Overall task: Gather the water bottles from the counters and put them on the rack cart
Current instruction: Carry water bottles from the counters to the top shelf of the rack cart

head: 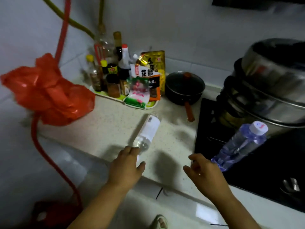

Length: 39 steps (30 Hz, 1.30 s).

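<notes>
Pickup step. White-labelled bottle (pixel 146 131) lies flat on the counter (pixel 107 129) — its neck is touched by the left hand (pixel 127 164), thumb not closed. Blue bottle (pixel 239 146) is tilted at the right hand (pixel 204 172); the grip there cannot be told. Next — neck to be clasped and lifted.

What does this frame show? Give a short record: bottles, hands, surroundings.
clear bottle: lying on the counter, white label
blue bottle: tilted, cap up, over the stove
left hand: fingers at the clear bottle's near end; grip unclear
right hand: loosely curled beside the blue bottle, holding nothing
nearby: red bag, pan, steel pot
</notes>
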Each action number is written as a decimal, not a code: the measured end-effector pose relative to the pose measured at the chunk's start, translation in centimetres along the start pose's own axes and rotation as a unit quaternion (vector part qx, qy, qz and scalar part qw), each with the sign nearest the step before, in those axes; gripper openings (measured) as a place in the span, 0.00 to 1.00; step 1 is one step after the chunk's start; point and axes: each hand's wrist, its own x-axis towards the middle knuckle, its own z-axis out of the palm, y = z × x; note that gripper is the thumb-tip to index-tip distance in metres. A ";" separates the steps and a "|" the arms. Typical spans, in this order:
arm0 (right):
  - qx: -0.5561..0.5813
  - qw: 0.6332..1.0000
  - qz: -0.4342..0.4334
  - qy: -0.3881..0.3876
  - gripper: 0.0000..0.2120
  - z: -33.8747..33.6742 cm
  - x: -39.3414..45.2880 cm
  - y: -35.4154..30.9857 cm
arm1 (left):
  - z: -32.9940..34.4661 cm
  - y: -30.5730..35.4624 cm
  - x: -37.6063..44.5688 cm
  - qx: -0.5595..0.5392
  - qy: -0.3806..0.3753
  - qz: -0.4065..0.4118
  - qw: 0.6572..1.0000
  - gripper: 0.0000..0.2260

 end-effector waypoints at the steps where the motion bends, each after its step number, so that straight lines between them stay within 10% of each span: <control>1: -0.001 1.000 0.003 0.000 0.19 0.1 0.6 0.0 | 0.3 0.3 0.8 0.009 0.007 0.005 1.000 0.20; 10: -0.010 0.999 0.045 0.003 0.18 0.8 4.7 -1.1 | 3.0 -0.6 6.0 -0.090 -0.043 -0.094 0.991 0.26; 39: 0.075 0.949 0.191 0.238 0.16 -4.0 3.7 -2.3 | -3.2 9.0 15.3 -0.202 -0.005 0.271 0.941 0.17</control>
